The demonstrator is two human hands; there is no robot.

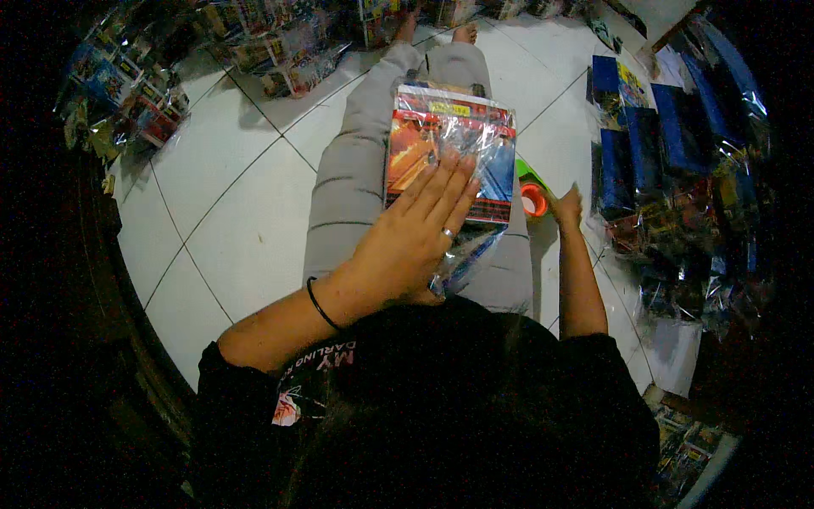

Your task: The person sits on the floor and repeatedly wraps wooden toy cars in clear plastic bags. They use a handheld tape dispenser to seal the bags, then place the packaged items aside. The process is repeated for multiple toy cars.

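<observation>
A flat printed box (407, 153) in clear plastic wrap rests on my outstretched legs, its cover orange, red and blue. My left hand (415, 216) lies flat across it, fingers stretched out, pressing on the wrap; it wears a ring. Loose, crinkled plastic (462, 259) bunches at the end of the box nearest me. Beside my right leg, my right hand (568, 209) is closed on the end of a green tape dispenser (532, 198) with an orange round hub. The dispenser's far part is partly hidden behind the box and leg.
White floor tiles (229, 195) surround my legs. Several blue, plastic-wrapped packages (649, 153) stand in rows at the right. Stacks of wrapped printed packages (288, 59) line the far side, with more wrapped packages (136, 93) at the far left. Another printed stack (687, 445) sits at the near right.
</observation>
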